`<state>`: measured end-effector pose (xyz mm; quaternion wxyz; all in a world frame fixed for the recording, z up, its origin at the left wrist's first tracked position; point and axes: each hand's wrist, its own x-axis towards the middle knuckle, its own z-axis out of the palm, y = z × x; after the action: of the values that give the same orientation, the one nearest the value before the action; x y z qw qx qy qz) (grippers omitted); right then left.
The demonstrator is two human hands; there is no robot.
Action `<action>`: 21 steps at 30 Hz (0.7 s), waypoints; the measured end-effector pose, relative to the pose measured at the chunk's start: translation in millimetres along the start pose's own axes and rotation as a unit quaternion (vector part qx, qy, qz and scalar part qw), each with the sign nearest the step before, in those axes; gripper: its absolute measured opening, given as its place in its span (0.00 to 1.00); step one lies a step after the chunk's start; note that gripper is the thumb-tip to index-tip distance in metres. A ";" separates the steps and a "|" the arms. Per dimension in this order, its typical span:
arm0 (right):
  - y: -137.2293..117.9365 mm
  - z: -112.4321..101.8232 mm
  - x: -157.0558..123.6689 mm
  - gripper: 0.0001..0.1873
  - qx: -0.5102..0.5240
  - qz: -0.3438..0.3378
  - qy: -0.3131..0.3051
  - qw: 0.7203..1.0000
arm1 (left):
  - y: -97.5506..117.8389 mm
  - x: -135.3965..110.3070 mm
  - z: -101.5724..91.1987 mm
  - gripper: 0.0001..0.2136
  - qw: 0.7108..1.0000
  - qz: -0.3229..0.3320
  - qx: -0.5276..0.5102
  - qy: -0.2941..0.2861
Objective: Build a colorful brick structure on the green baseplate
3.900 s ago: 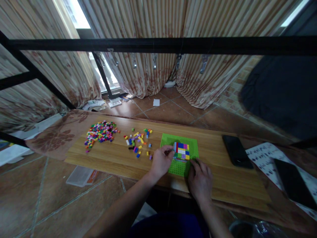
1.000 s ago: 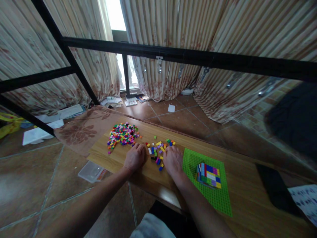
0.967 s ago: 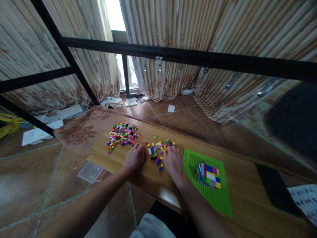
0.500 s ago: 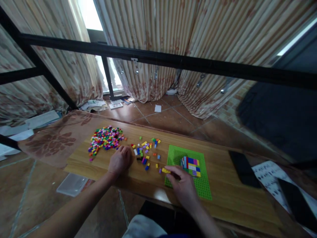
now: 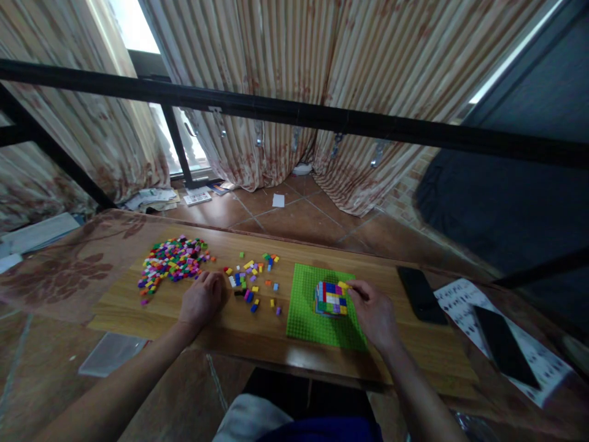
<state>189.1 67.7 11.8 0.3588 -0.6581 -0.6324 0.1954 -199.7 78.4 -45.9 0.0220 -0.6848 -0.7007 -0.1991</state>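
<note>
Head view: the right hand point(image 5: 373, 312), fingertips pinched on a yellow brick point(image 5: 343, 285), has crossed from the loose bricks point(image 5: 251, 283) to the brick stack point(image 5: 329, 299) on the green plate point(image 5: 313, 325) mid-surface. The brick seems not yet pressed in. The left hand point(image 5: 201, 299) stays curled shut beside the loose bricks.

I record a bright green baseplate point(image 5: 317, 322) carrying a brick block point(image 5: 330, 299) in blue, red, yellow, purple and green, a yellow brick point(image 5: 343, 285) at its edge, multicoloured loose bricks point(image 5: 169, 264) on a light wood-grain board point(image 5: 138, 307), a black phone point(image 5: 421, 294), and beige striped curtains point(image 5: 285, 55) with reddish blotches.
</note>
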 end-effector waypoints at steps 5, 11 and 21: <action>-7.0 19.3 13.5 0.14 -0.005 -0.046 -0.042 0.998 | -1.0 -0.1 1.3 0.15 1.000 -0.003 0.002 0.009; -6.1 31.0 17.3 0.13 -0.011 -0.054 -0.065 0.996 | 0.1 0.0 -1.5 0.15 1.000 0.002 -0.001 0.005; -1.6 27.9 20.8 0.12 0.005 -0.052 -0.068 0.996 | -2.9 -0.2 3.7 0.15 1.000 0.002 -0.004 0.010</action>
<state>170.8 94.0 -1.6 0.3281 -0.6078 -0.6874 0.2245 -201.5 79.4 -50.1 0.0263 -0.6844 -0.6982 -0.2086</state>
